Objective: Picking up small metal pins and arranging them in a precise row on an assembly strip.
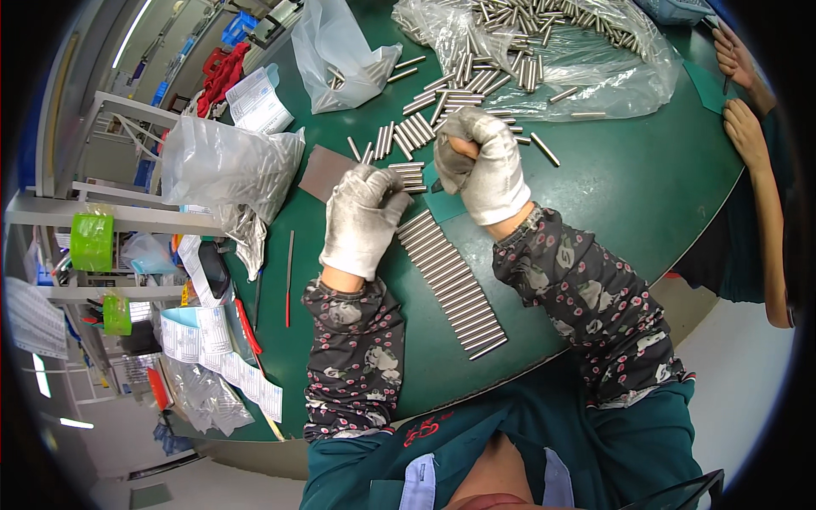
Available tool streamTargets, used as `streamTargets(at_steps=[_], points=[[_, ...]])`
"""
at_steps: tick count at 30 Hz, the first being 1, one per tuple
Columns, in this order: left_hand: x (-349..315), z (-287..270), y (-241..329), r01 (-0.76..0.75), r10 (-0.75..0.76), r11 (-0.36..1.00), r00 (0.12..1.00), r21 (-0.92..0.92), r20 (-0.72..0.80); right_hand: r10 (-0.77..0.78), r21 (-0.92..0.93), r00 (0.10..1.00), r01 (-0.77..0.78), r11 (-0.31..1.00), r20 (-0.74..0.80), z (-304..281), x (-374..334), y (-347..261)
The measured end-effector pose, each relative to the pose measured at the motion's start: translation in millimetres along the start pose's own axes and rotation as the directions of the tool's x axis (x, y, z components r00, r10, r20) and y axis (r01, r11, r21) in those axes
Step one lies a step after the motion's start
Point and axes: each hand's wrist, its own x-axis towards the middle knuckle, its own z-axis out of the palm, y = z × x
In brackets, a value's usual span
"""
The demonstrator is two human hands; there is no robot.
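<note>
Pins (452,283) are lying in a tight row at the frame's centre, below your gloved hands. Your left hand (364,212) is resting curled beside a short stack (410,177); your right hand (486,170) is sitting loosely fisted near a green sheet (445,206). Whether either is gripping a pin, the view is leaving impossible to tell. A brushing sleeve (357,353) could be knocking the row crooked, round pins rolling on the smooth tabletop (629,183).

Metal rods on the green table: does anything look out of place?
Yes, slightly: one rod lies slanted to the right of the gloved right hand, well apart from the neat row, so it looks astray.
</note>
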Motion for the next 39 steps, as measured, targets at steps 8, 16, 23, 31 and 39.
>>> streamTargets(at_steps=[8, 16, 23, 31, 39], points=[[-5, -6, -1, 0.055, -0.056, 0.998, 0.951, 0.010, 0.304, -0.003, -0.008, 1.000, 0.003, 1.000, 0.027, 0, -1, 0], [-2, -7, 9, 0.010, -0.074, 0.973, 0.960, 0.232, 0.270, 0.027, -0.022, 0.999, -0.026, 0.999, 0.031, 1, -2, -2], [-3, -2, 4, 0.032, -0.056, 0.994, 0.971, 0.103, 0.234, 0.002, -0.014, 0.999, -0.002, 1.000, -0.034, -1, 0, -1], [-3, 9, 4, -0.056, 0.049, 0.996, 0.994, 0.068, 0.097, 0.015, 0.014, 1.000, -0.015, 1.000, 0.006, 0, -2, -6], [-2, 8, 4, -0.061, 0.055, 0.997, 0.993, 0.056, 0.103, -0.003, 0.004, 1.000, 0.003, 1.000, 0.007, 0, -3, -5]])
